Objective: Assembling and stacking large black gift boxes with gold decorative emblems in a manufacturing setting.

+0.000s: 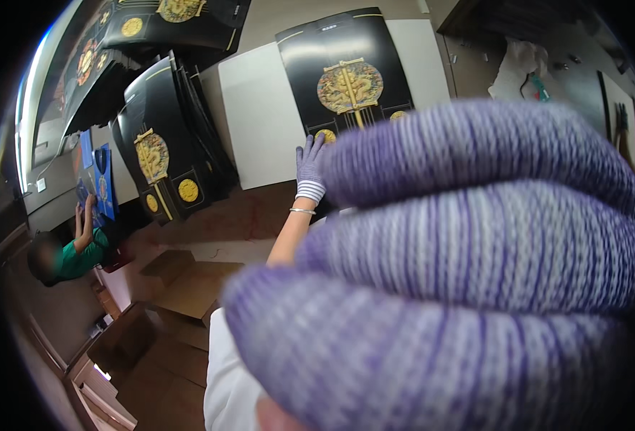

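Gloved hands at a black printed sheet on a table

The left hand in a purple knit glove lies flat, fingers spread, on the near edge of the black glossy sheet with gold dragon emblem, probably to steady it on the white table. The right hand fills the near right, too close to judge its grip.

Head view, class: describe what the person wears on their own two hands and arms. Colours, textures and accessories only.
The left hand wears a knitted glove in mottled purple and white, with a striped white cuff. A thin silver bracelet circles that wrist, and the forearm is unsleeved. The right hand, very close to the lens, wears the same ribbed purple-and-white knit glove. A white sleeve shows at the lower edge.
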